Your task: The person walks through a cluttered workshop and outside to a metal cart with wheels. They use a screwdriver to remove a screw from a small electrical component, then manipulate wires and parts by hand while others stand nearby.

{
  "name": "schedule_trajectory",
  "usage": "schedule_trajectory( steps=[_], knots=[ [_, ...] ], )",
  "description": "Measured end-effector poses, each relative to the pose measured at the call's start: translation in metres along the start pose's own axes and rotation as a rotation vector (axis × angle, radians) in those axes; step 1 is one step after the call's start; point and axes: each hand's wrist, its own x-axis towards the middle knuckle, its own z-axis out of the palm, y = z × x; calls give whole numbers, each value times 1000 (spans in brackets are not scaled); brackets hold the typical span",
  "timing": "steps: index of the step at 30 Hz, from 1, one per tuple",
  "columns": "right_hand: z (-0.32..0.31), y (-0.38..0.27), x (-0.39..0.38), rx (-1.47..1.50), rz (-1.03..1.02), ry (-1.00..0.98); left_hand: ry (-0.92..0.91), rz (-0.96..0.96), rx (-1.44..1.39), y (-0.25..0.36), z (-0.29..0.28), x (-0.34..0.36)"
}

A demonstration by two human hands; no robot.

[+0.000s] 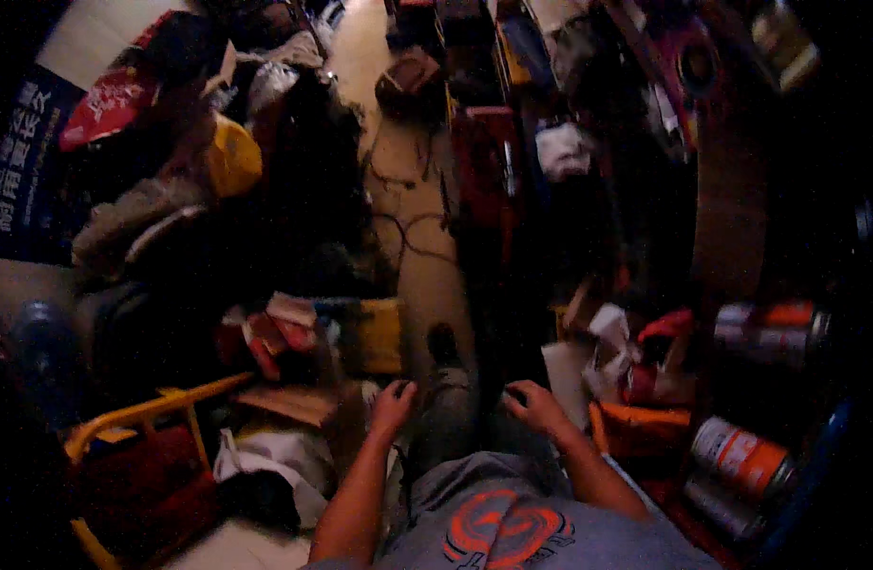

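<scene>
My left hand [395, 407] hangs beside my left leg with nothing visible in it, its fingers loosely curved and a little apart. Near it lie a brown cardboard piece [294, 407] and a white bag [265, 454]. My right hand [531, 407] hangs by my right leg, also seemingly empty, with thumb and fingers apart, next to a pale board [562, 375] and an orange bin [645, 427]. My shoe [444, 344] is on the narrow strip of floor [427, 285] between piles of goods. The picture is dim and partly blurred.
A yellow metal frame [151, 399] stands at left. Orange-and-silver cans [740, 456] sit at right. Cords [408, 242] and a brown box [408, 85] lie along the aisle. Bags [232, 152] crowd the upper left; dark red cases [484, 161] line the aisle's right.
</scene>
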Motion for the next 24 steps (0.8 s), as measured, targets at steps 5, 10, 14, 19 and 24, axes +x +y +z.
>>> schedule_trajectory(
  steps=[5,10,14,19,24],
  knots=[
    [-52,-96,123,-41,-185,93,29,45,-114,101,-88,64],
    [-106,-163,268,-273,-326,377,38,21,18,130,-130,190],
    [-151,-203,337,-404,-330,367,107,92,-57,170,-189,248],
    [-187,-252,420,-476,-477,349,181,25,-90,247,-296,272],
    [-214,-237,469,-737,-322,182,259,-10,46,254,-347,310]
  ],
)
